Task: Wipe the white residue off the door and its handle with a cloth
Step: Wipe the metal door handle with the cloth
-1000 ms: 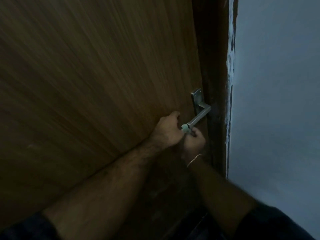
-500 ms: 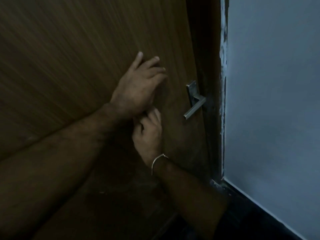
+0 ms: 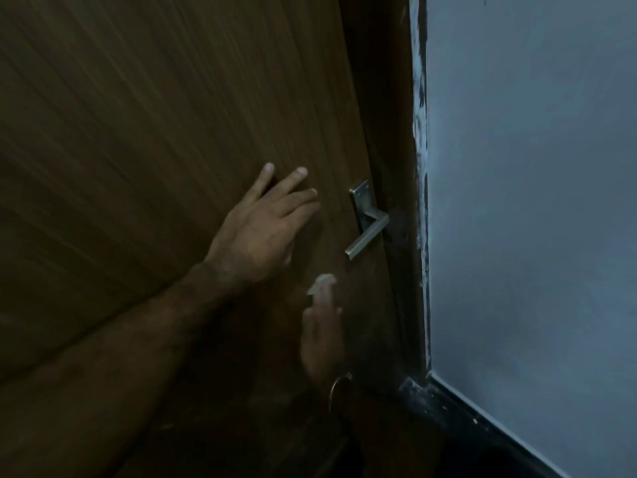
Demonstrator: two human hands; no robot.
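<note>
A brown wood-grain door point(image 3: 138, 132) fills the left of the head view. Its silver lever handle point(image 3: 365, 236) on a metal plate sits near the door's right edge, and nothing touches it. My left hand point(image 3: 262, 232) lies flat on the door just left of the handle, fingers spread and straight. Lower down, my right hand point(image 3: 322, 336), with a bangle at the wrist, holds a small pale cloth point(image 3: 322, 281) at its fingertips against the door, just below and left of the lever's tip. The right hand is blurred.
A dark door frame point(image 3: 400, 132) runs down the right of the door, with white paint smears point(image 3: 421, 167) along its outer edge. Beyond it is a pale grey-blue wall point(image 3: 534, 201) with a dark skirting point(image 3: 482, 419) at its foot.
Both hands left the lever's tip. My left hand went up and flattened on the door. My right hand with the cloth dropped to the door below the handle.
</note>
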